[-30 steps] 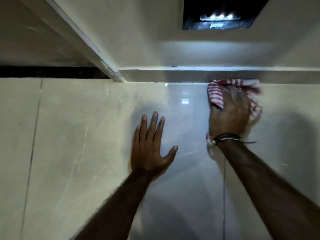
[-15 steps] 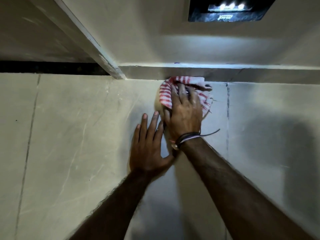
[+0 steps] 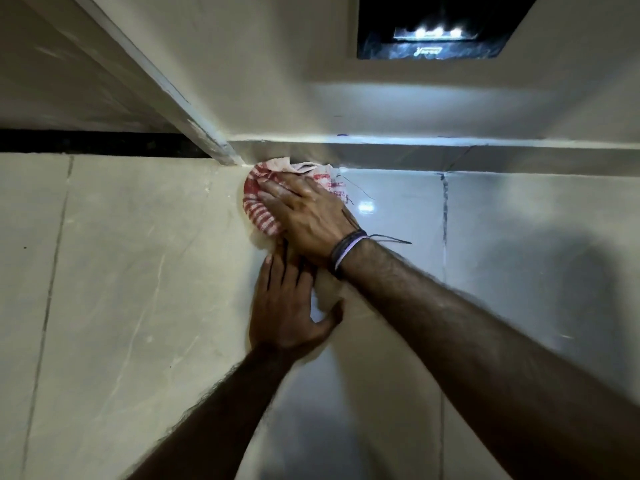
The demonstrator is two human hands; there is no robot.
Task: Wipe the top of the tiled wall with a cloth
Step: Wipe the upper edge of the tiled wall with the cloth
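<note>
A glossy cream tiled wall [image 3: 138,271] fills the view, with its top edge under a ledge. My right hand [image 3: 308,216] presses a red-and-white striped cloth [image 3: 258,202] flat on the wall just below that top edge, near the inner corner. Dark bands circle the right wrist. My left hand [image 3: 287,306] lies flat on the tile below, fingers apart and holding nothing. Its fingertips are hidden under my right wrist.
A painted ledge [image 3: 415,155] runs along the wall top, and a white beam [image 3: 166,88] slants into the corner beside the cloth. A dark ceiling recess with lights [image 3: 436,32] sits above. A dark gap [image 3: 86,143] lies over the left tiles.
My right hand has slid the cloth leftward along the top of the wall, from right of the tile joint to the corner by the beam. My left hand stayed planted.
</note>
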